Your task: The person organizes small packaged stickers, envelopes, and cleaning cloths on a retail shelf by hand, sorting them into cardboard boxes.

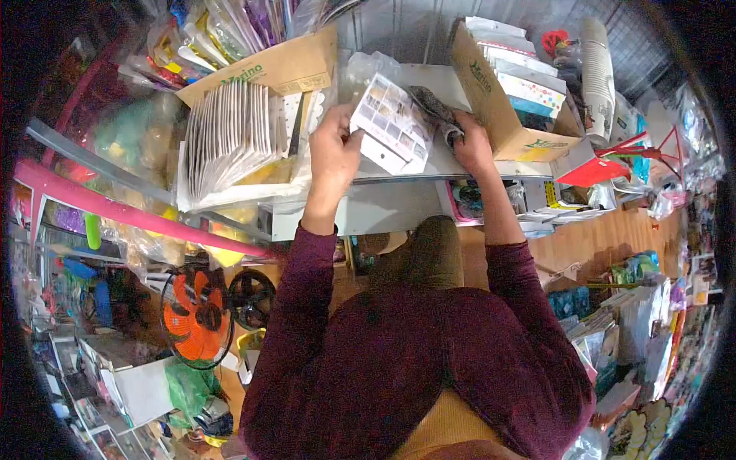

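My left hand [335, 152] grips the left edge of a flat white box [391, 123], its thumb on the near side. A grid of small pictures covers the upper face of this box, and a plain white side faces me. In my right hand [473, 144] is a bunched dark grey cloth [434, 107], its loose end right by the box's right edge. Both hands are over a light shelf top [452, 78]. A clear plastic bag [370, 67] lies just behind the box.
Left stands a white tray [192, 201] of upright envelopes, with a cardboard box [264, 65] behind it. Another cardboard box [491, 115] holds cards at right, near stacked paper cups [596, 77]. A pink rail [138, 218] crosses the left side. An orange fan [198, 316] stands below.
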The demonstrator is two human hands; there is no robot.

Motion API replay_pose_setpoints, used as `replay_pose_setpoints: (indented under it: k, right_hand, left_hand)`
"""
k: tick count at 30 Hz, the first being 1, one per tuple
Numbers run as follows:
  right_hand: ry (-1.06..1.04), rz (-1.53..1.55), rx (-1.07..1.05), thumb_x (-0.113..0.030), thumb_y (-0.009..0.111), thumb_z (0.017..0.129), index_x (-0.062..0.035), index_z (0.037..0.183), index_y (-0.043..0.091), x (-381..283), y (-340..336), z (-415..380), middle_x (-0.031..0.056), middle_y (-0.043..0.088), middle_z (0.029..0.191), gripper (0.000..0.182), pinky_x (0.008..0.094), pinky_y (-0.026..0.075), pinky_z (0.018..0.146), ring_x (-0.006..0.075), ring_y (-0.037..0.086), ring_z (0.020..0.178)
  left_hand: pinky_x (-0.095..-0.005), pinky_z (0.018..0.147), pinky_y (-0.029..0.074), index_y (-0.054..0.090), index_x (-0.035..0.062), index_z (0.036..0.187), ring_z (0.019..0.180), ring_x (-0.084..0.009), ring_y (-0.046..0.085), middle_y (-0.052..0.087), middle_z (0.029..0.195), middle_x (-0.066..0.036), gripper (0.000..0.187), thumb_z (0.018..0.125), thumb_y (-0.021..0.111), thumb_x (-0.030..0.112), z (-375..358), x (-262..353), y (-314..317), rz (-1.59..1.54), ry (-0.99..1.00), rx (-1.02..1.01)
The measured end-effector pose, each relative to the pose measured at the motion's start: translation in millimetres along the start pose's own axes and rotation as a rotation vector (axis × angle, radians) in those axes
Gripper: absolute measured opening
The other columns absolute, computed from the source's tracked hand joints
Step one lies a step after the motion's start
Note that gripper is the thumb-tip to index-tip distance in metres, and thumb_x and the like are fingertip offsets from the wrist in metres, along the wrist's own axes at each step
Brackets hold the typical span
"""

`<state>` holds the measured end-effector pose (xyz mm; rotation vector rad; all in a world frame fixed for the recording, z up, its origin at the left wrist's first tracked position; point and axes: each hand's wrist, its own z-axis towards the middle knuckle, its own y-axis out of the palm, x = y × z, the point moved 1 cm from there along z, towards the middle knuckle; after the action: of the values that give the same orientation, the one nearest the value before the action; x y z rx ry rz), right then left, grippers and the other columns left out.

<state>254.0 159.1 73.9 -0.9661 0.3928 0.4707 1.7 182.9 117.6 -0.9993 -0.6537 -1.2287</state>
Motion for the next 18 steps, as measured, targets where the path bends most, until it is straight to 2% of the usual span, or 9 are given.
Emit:
replay_pose_setpoints:
  k: [2,4,7,9,10,11,15,16,18]
  right_hand:
    - [0.053,0.046,0.005,0.006,0.048,0.069,-0.0012,0.113,0.054,1,-2,0,0.0222,0.059,0.105,0.044,0.0378,0.043,0.088,0.0352,0.056,0.100]
    - [0.152,0.451,0.116,0.008,0.045,0.072,0.0030,0.109,0.055,8,-1,2,0.0190,0.061,0.103,0.039,0.0323,0.043,0.086,0.0271,0.058,0.097]
    - [0.249,0.660,0.242,0.007,0.045,0.075,0.0056,0.109,0.054,-7,-2,-2,0.0163,0.061,0.101,0.035,0.0297,0.043,0.084,0.0218,0.057,0.096]
    - [0.209,0.675,0.235,0.007,0.047,0.074,0.0052,0.109,0.054,-25,-4,-2,0.0178,0.061,0.102,0.036,0.0316,0.043,0.085,0.0248,0.057,0.096]
    - [0.177,0.699,0.229,0.008,0.048,0.072,0.0048,0.109,0.054,-36,-4,-3,0.0193,0.060,0.103,0.038,0.0335,0.043,0.085,0.0279,0.058,0.096]
    - [0.178,0.697,0.228,0.008,0.048,0.072,0.0048,0.109,0.054,-46,-1,-6,0.0193,0.060,0.103,0.038,0.0335,0.043,0.085,0.0279,0.058,0.096]
    - [-0.248,0.313,-0.128,0.001,0.053,0.072,0.0021,0.118,0.048,-109,3,-17,0.0220,0.051,0.118,0.046,0.0421,0.037,0.096,0.0379,0.047,0.113]
    - [-0.244,0.312,-0.125,0.001,0.053,0.072,0.0021,0.118,0.048,-110,17,-19,0.0220,0.051,0.118,0.046,0.0421,0.037,0.096,0.0379,0.047,0.113]
    - [-0.433,-0.022,-0.186,-0.008,0.051,0.078,-0.0007,0.122,0.044,-102,50,-28,0.0191,0.046,0.127,0.045,0.0456,0.031,0.101,0.0347,0.040,0.121]
  left_hand:
    - [-0.0284,0.056,0.047,0.058,-0.0019,0.096,0.062,-0.0169,0.061,0.062,0.075,-0.012,0.024,0.073,0.060,-0.006,-5,-2,-1,-0.085,-0.084,-0.032]
    - [-0.0292,0.057,0.047,0.058,-0.0016,0.097,0.063,-0.0188,0.062,0.063,0.076,-0.013,0.026,0.072,0.060,-0.006,-8,-10,1,-0.060,-0.056,-0.041]
    - [-0.0278,0.055,0.048,0.055,-0.0017,0.104,0.067,-0.0170,0.062,0.063,0.078,-0.014,0.031,0.074,0.058,-0.008,-10,-22,2,0.027,-0.036,-0.071]
    - [-0.0256,0.053,0.048,0.053,-0.0022,0.109,0.070,-0.0133,0.062,0.063,0.078,-0.012,0.034,0.076,0.056,-0.008,-12,-19,3,0.086,-0.050,-0.097]
    - [-0.0316,0.058,0.049,0.053,-0.0020,0.107,0.071,-0.0236,0.062,0.062,0.078,-0.018,0.035,0.072,0.058,-0.008,-12,-12,2,0.098,-0.109,-0.116]
    - [-0.0376,0.063,0.049,0.054,-0.0019,0.105,0.073,-0.0339,0.063,0.061,0.078,-0.023,0.037,0.069,0.059,-0.007,-12,-6,1,0.111,-0.168,-0.136]
    - [-0.0428,0.066,0.047,0.051,-0.0031,0.106,0.077,-0.0387,0.061,0.061,0.080,-0.025,0.036,0.070,0.057,-0.006,-11,-3,2,0.222,-0.030,-0.077]
    - [-0.0455,0.068,0.046,0.051,-0.0036,0.104,0.078,-0.0402,0.060,0.060,0.080,-0.026,0.035,0.070,0.055,-0.005,-10,-13,3,0.337,-0.005,-0.113]
    - [-0.0504,0.073,0.043,0.051,-0.0042,0.096,0.084,-0.0453,0.056,0.058,0.087,-0.029,0.025,0.072,0.051,0.000,-9,-19,5,0.454,0.009,-0.168]
